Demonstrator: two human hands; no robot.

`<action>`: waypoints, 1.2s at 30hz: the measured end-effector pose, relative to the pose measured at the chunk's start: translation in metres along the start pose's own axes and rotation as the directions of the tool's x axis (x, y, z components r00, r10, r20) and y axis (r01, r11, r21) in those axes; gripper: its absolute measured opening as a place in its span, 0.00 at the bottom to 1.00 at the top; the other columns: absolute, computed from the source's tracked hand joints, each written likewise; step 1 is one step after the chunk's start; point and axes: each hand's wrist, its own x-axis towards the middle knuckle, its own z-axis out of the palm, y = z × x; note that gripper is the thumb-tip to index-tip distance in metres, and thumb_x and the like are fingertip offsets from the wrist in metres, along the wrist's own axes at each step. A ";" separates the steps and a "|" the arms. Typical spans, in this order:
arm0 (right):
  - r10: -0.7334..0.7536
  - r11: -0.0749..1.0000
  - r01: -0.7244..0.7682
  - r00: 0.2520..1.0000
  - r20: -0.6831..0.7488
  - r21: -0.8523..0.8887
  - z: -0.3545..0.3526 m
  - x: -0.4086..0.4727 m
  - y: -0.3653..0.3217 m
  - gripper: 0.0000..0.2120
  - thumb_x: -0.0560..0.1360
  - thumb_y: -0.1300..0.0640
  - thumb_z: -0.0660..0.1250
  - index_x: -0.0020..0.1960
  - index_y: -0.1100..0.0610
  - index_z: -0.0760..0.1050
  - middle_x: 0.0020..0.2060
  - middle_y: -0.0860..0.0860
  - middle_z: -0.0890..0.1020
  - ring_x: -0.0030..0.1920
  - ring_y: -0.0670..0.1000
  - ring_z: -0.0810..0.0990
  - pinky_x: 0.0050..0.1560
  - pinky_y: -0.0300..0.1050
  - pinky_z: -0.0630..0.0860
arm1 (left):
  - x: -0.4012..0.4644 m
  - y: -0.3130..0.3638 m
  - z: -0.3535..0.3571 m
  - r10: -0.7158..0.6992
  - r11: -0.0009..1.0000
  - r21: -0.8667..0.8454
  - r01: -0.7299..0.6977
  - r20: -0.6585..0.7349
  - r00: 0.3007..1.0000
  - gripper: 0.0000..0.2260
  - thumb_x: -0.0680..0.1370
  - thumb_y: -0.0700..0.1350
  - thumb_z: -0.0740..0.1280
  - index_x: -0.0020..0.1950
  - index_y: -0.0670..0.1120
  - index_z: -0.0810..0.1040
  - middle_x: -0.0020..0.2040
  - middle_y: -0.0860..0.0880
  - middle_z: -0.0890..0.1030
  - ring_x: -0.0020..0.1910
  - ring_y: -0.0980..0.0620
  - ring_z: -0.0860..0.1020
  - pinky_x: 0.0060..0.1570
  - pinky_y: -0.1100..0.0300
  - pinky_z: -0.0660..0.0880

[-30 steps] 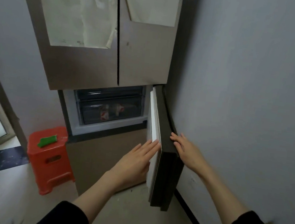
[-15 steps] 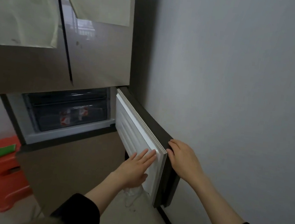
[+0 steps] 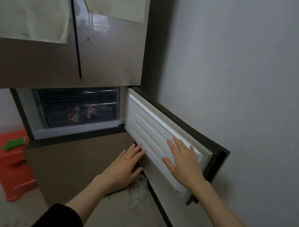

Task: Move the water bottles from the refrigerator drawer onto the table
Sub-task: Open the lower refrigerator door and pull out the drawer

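Observation:
A brown refrigerator (image 3: pixel 106 56) fills the upper left. Its small middle door (image 3: pixel 154 132) is swung open to the right, white inner side showing. Behind it a clear drawer (image 3: pixel 78 109) sits closed in the dark compartment, and water bottles (image 3: pixel 81 114) with red-and-white labels lie inside. My right hand (image 3: pixel 182 162) rests flat, fingers spread, on the door's white inner panel. My left hand (image 3: pixel 126 166) is flat by the door's lower edge, over the brown lower door front (image 3: pixel 75 164). Neither hand holds anything.
A grey wall (image 3: pixel 250 87) stands close on the right, just behind the open door. An orange plastic stool (image 3: pixel 10 168) with a green object (image 3: pixel 14 143) on top sits on the floor at the left. A crumpled white plastic bag (image 3: pixel 139 190) lies below the door.
The door has swung wider toward the wall. My right hand moved from the door's outer edge onto its white inner panel; my left hand dropped to the lower edge. The view came closer.

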 end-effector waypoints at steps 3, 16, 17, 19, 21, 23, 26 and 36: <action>-0.073 0.997 0.073 0.997 0.038 -0.001 0.015 0.026 -0.025 0.31 0.79 0.40 0.50 0.76 0.49 0.46 0.77 0.51 0.49 0.76 0.51 0.46 0.74 0.56 0.41 | -0.012 -0.030 -0.017 -0.066 0.996 0.049 0.069 -0.050 0.997 0.27 0.80 0.52 0.57 0.76 0.52 0.51 0.78 0.52 0.46 0.76 0.53 0.42 0.74 0.53 0.45; -0.283 0.959 0.283 0.957 0.057 0.015 0.093 0.178 -0.164 0.31 0.78 0.38 0.50 0.76 0.47 0.47 0.77 0.50 0.49 0.76 0.51 0.45 0.72 0.59 0.40 | -0.044 -0.215 -0.070 -0.407 0.909 0.026 0.416 -0.157 0.900 0.29 0.80 0.57 0.54 0.76 0.50 0.48 0.78 0.51 0.48 0.76 0.54 0.44 0.74 0.53 0.45; -0.286 0.958 0.286 0.956 0.061 0.016 0.099 0.192 -0.174 0.31 0.78 0.38 0.50 0.76 0.47 0.47 0.77 0.50 0.49 0.76 0.51 0.46 0.72 0.59 0.40 | -0.042 -0.230 -0.076 -0.414 0.905 0.031 0.423 -0.158 0.897 0.29 0.80 0.57 0.53 0.77 0.50 0.48 0.78 0.51 0.48 0.76 0.54 0.44 0.74 0.53 0.45; -0.284 0.959 0.284 0.955 0.079 0.013 0.112 0.218 -0.191 0.31 0.78 0.38 0.50 0.76 0.47 0.47 0.77 0.51 0.48 0.76 0.52 0.46 0.72 0.59 0.39 | -0.038 -0.259 -0.087 -0.422 0.901 0.044 0.432 -0.150 0.894 0.28 0.80 0.57 0.53 0.77 0.50 0.48 0.78 0.51 0.48 0.76 0.53 0.45 0.74 0.52 0.46; -0.272 0.962 0.272 0.958 0.093 0.009 0.125 0.243 -0.205 0.31 0.78 0.38 0.50 0.76 0.47 0.46 0.77 0.51 0.47 0.76 0.52 0.45 0.72 0.59 0.39 | -0.032 -0.286 -0.096 -0.435 0.894 0.049 0.446 -0.148 0.888 0.28 0.80 0.57 0.53 0.77 0.51 0.48 0.78 0.51 0.48 0.76 0.53 0.44 0.75 0.52 0.46; -0.263 0.965 0.263 0.958 0.116 0.015 0.139 0.265 -0.214 0.31 0.78 0.38 0.50 0.76 0.47 0.46 0.77 0.51 0.47 0.76 0.52 0.44 0.72 0.60 0.40 | -0.026 -0.311 -0.101 -0.455 0.883 0.053 0.466 -0.137 0.880 0.28 0.80 0.57 0.53 0.77 0.51 0.48 0.78 0.51 0.47 0.76 0.53 0.44 0.74 0.52 0.46; -0.252 0.968 0.249 0.957 0.145 0.042 0.159 0.294 -0.222 0.31 0.78 0.39 0.51 0.76 0.47 0.46 0.77 0.51 0.47 0.76 0.53 0.44 0.73 0.61 0.42 | -0.020 -0.343 -0.099 -0.481 0.871 0.059 0.487 -0.095 0.872 0.27 0.80 0.57 0.53 0.77 0.51 0.48 0.78 0.51 0.47 0.76 0.53 0.45 0.74 0.54 0.47; -0.060 0.821 -0.127 0.950 0.307 0.556 0.229 0.383 -0.215 0.24 0.80 0.55 0.57 0.75 0.56 0.56 0.74 0.54 0.60 0.73 0.52 0.58 0.74 0.49 0.54 | 0.042 -0.438 -0.065 -0.768 0.497 -0.625 0.602 0.007 0.640 0.24 0.80 0.54 0.54 0.75 0.47 0.57 0.75 0.47 0.59 0.74 0.50 0.59 0.67 0.61 0.55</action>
